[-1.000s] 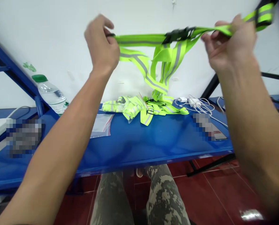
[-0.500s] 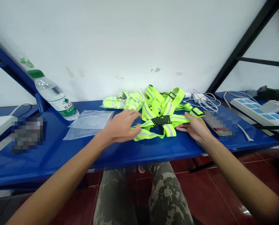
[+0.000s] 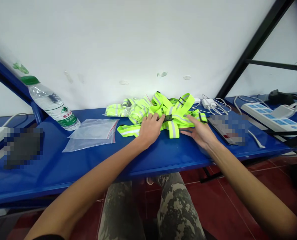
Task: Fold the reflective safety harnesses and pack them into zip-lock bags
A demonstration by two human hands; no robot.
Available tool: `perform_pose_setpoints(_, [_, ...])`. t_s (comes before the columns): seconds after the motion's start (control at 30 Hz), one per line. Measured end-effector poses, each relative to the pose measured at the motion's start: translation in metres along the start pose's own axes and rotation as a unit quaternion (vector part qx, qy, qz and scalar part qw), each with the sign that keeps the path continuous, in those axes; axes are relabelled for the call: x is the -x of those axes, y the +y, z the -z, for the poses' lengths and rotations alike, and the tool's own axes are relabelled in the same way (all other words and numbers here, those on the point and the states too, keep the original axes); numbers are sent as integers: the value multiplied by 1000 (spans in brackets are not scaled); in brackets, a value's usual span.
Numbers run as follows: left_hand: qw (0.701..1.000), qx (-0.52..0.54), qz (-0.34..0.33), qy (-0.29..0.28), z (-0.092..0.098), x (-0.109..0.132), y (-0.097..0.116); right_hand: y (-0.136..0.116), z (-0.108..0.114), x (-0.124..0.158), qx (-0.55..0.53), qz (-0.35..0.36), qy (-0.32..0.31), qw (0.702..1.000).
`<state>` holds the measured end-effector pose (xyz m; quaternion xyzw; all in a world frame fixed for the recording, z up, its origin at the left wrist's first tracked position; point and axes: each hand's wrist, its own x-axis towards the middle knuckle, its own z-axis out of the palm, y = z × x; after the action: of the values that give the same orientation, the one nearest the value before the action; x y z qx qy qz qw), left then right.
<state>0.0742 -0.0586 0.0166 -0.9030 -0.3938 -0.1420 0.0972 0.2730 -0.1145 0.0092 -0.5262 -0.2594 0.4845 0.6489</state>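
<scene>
On the blue bench (image 3: pixel 101 163), a neon-yellow reflective strap vest (image 3: pixel 173 130) lies bunched, not yet folded or bagged; the left hand (image 3: pixel 150 130) curls at its black buckle (image 3: pixel 167 118), grip unclear; the right hand (image 3: pixel 197 132) lies open beside a clear zip bag (image 3: pixel 93 135) further left

Place: a plain indoor workroom, fitted out for seated handwork at a long bench;
Worktop: a blue metal worktop (image 3: pixel 38 180), the landmark here, with black steel struts (image 3: pixel 253 50) behind its right end;
Wall: a scuffed white wall (image 3: pixel 128 43) along the worktop's back edge;
Power: a white power strip (image 3: pixel 270 116) on the worktop's right end; white charger cables (image 3: pixel 213 106) at its back edge;
Materials: neon reflective straps (image 3: pixel 170 111) at the worktop's middle; clear zip bags (image 3: pixel 93 133) left of centre on it;
Drink: a plastic water bottle (image 3: pixel 51 105) lying at the worktop's back left;
Floor: dark red tiles (image 3: pixel 225 206) beneath the worktop.
</scene>
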Motion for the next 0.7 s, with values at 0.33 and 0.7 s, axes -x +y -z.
perform_pose_setpoints(0.33, [986, 161, 40, -13, 2, 4, 18, 0, -20, 6, 35, 55, -14, 998])
perform_pose_setpoints(0.7, [989, -38, -24, 140, 3, 2, 14, -14, -2, 36, -45, 105, -11, 993])
